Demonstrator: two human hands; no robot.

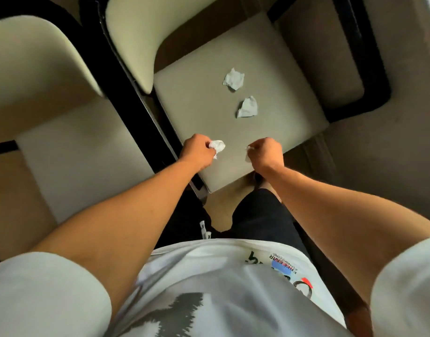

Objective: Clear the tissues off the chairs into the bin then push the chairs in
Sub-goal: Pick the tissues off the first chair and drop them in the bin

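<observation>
A cream padded chair [199, 100] stands straight ahead of me, its seat facing up. Two crumpled white tissues lie on that seat, one further back [233, 79] and one nearer [248, 107]. My left hand [199, 152] hovers over the seat's front edge and grips a crumpled tissue [217, 145] that sticks out past its fingers. My right hand [265, 152] is curled beside it and holds another tissue [248, 153], of which only small white scraps show. The bin is out of view.
A second cream chair [63, 147] stands at the left, its seat bare, with a black frame bar [136, 113] between the two chairs. A black loop-shaped frame [369, 69] lies on the beige carpet at the right. My legs stand close against the front of the chair.
</observation>
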